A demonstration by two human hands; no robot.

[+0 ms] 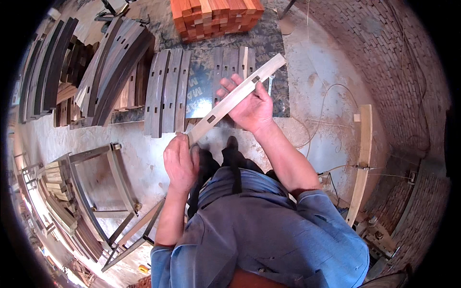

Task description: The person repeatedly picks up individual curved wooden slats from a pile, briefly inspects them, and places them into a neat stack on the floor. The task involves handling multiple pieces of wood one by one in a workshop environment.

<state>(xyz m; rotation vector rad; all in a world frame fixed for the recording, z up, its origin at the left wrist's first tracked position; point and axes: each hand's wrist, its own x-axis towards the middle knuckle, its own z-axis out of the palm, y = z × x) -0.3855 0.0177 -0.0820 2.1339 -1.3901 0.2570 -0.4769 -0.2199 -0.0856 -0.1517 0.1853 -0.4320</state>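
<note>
A long pale wooden slat (240, 93) with small rectangular slots runs diagonally from lower left to upper right in front of me. My right hand (249, 108) grips it around the middle from below. My left hand (180, 161) pinches its lower end, fingers closed on the tip. Below the slat, several grey curved slats (168, 91) with the same slots lie side by side on the floor.
Dark curved slats (113, 67) are stacked at the upper left. A pile of reddish wood blocks (213, 17) sits at the top. A partly built chair frame (105, 192) lies at the left. A pale curved piece (362, 163) leans by the brick wall (398, 72).
</note>
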